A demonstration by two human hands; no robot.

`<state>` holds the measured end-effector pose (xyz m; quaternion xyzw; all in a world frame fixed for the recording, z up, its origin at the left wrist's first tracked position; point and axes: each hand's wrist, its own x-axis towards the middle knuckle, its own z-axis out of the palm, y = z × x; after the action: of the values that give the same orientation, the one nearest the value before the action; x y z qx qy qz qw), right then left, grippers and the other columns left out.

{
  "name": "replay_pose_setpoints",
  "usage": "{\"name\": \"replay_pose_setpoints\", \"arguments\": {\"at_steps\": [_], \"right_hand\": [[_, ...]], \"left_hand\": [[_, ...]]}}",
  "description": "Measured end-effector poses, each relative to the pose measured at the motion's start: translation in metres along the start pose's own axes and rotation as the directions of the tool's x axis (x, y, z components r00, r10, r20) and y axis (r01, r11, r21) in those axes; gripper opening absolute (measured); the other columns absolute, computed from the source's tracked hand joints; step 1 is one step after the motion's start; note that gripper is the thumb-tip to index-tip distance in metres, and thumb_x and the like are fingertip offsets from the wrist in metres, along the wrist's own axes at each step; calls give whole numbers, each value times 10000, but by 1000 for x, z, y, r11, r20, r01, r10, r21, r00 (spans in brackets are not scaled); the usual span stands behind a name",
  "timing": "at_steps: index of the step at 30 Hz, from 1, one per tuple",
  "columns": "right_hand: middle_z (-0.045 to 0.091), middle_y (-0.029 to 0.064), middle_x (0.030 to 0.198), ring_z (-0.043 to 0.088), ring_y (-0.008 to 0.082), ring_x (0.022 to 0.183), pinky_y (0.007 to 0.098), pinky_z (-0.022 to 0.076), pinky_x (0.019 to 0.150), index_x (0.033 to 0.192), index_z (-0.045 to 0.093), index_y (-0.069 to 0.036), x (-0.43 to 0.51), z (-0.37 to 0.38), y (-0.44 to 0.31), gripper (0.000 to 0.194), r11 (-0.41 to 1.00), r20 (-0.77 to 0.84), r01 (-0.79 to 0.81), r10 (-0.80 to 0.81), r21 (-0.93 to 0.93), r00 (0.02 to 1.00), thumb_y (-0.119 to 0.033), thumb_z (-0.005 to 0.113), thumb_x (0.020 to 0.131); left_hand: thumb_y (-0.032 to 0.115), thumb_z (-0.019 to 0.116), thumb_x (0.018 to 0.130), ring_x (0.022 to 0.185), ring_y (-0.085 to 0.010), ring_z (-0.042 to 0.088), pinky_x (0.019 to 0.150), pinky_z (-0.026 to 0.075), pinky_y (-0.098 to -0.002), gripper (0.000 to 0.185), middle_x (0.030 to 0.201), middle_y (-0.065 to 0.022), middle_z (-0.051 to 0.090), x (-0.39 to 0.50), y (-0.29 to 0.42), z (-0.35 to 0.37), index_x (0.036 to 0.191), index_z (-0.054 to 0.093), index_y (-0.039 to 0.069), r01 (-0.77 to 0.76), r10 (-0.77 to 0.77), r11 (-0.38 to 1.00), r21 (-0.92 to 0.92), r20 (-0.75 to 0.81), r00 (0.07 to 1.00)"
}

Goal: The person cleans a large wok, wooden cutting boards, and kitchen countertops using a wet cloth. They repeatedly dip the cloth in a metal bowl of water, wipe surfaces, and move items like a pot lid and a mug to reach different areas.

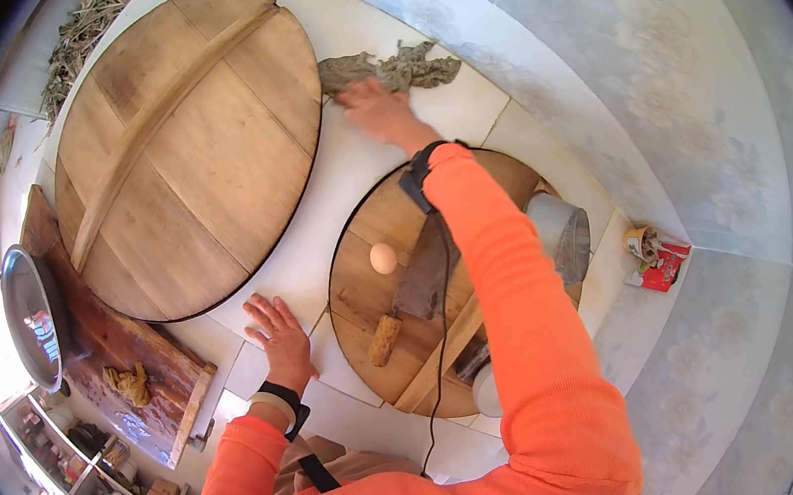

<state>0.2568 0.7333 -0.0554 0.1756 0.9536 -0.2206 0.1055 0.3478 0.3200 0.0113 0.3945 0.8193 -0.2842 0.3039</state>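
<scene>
My right hand (383, 114) reaches far forward, its fingers blurred and pressed on the near edge of a crumpled grey-green rag (418, 68). The rag lies on the white tiled stove top (353, 144), close to the wall. Palm down on the tiles, my left hand (283, 345) holds nothing and has its fingers spread. It is between a large round wooden lid (203, 145) and a smaller one (351, 242). On the smaller lid rest a brown egg (383, 258) and a cleaver (420, 282) with a worn wooden handle (384, 341). My right sleeve hides part of that lid.
A metal container (564, 233) stands at the smaller lid's right edge. A red packet (662, 266) and a small tub (638, 244) sit in the corner. Leftward are a wet wooden board (105, 346), a yellowish cloth (128, 385), a metal basin (32, 318) and crowded shelves (95, 467).
</scene>
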Motion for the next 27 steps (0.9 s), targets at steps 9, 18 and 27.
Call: {"name": "replay_pose_setpoints", "arguments": {"at_steps": [9, 18, 27], "right_hand": [[156, 77, 1702, 77, 420, 1552, 639, 168, 1192, 1620, 217, -265, -28, -37, 90, 677, 534, -73, -785, 838, 315, 541, -521, 427, 1029], [80, 67, 1725, 19, 366, 1578, 538, 168, 1220, 1644, 184, -206, -13, 13, -71, 679, 990, 189, -80, 100, -113, 977, -448, 391, 1045], [169, 125, 1702, 69, 381, 1572, 545, 212, 1224, 1615, 284, -138, -110, 58, -175, 703, 972, 358, -17, 101, -232, 928, -471, 464, 1022]], "left_hand": [[517, 966, 453, 1396, -736, 99, 1014, 369, -769, 1517, 1501, -559, 65, -3, -4, -6, 1508, 160, -216, -12, 12, 998, -55, -3, 1000], [429, 974, 439, 1405, -690, 206, 990, 396, -753, 1426, 1532, -493, 182, -14, -6, -2, 1520, 259, -164, 16, -27, 998, -66, -165, 986], [465, 980, 408, 1427, -676, 174, 1001, 393, -746, 1508, 1562, -471, 144, -15, -6, 9, 1562, 200, -113, 34, -40, 999, -33, -177, 983]]}}
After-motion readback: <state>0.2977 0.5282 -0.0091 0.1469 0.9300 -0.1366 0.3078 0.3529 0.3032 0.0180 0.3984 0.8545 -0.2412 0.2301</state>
